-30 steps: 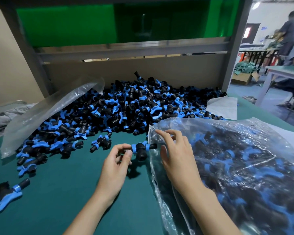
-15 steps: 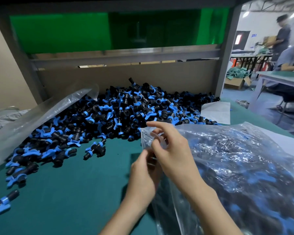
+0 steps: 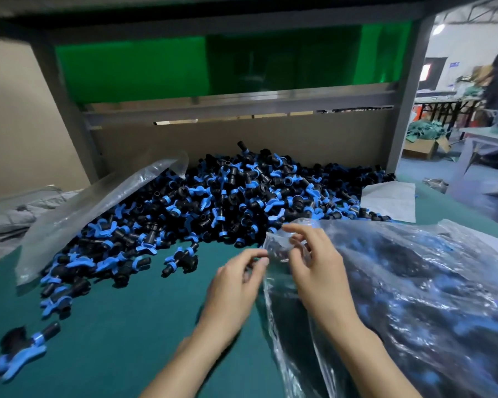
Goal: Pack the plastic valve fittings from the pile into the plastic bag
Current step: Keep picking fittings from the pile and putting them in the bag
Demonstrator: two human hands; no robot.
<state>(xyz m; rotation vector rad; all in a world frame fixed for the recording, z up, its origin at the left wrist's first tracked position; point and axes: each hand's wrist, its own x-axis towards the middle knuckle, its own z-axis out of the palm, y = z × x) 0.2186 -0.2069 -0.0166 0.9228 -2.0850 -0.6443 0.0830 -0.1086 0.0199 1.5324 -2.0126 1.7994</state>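
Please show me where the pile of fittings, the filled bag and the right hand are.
pile (image 3: 227, 202): head view, centre of the heap.
bag (image 3: 414, 282): head view, its clear top side.
right hand (image 3: 316, 271): head view, back of the hand.

The heap of black and blue plastic valve fittings (image 3: 242, 202) is showing a smooth, faintly shiny moulded finish. The clear plastic bag holding fittings (image 3: 414, 297) is gleaming, its thin film wrinkling and throwing white highlights. The flat clear plastic bag (image 3: 92, 208) on the left is looking smoother and slightly cloudy. The teal counter (image 3: 112, 326) is looking matt and soft. The white rectangular sheet (image 3: 391, 201) is looking dull and paper-like. The grey metal frame post (image 3: 406, 96) is showing a dull finish, the tan backboard (image 3: 270, 139) is looking matt, and the green translucent panel (image 3: 156, 67) is looking glossy.
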